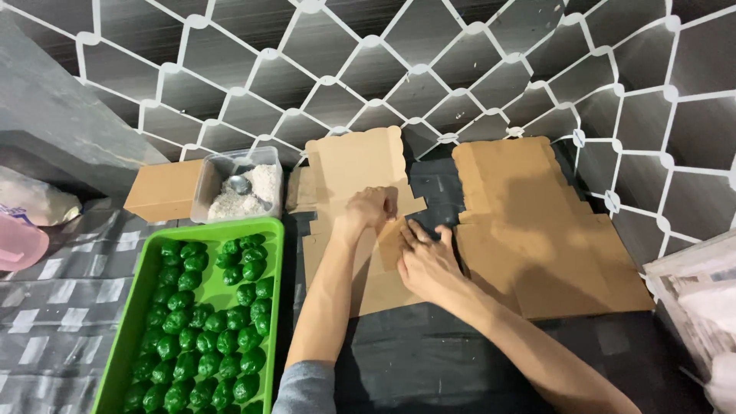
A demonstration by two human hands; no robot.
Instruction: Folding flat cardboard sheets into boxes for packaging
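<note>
A flat brown cardboard box blank [360, 172] lies on the dark table in front of me. My left hand [369, 208] presses on its middle with the fingers curled down over a flap. Beside it, my right hand [428, 259] grips the blank's lower right flap, fingers bent around its edge. To the right lies a second, larger flat cardboard blank [529, 222], touched by neither hand.
A green tray [211, 230] at the left holds several green wrapped balls [203, 322]. Behind it stand a clear tub of white powder with a spoon [239, 184] and a small cardboard box [162, 190]. A pink lid [19, 244] sits far left, papers [701, 291] far right.
</note>
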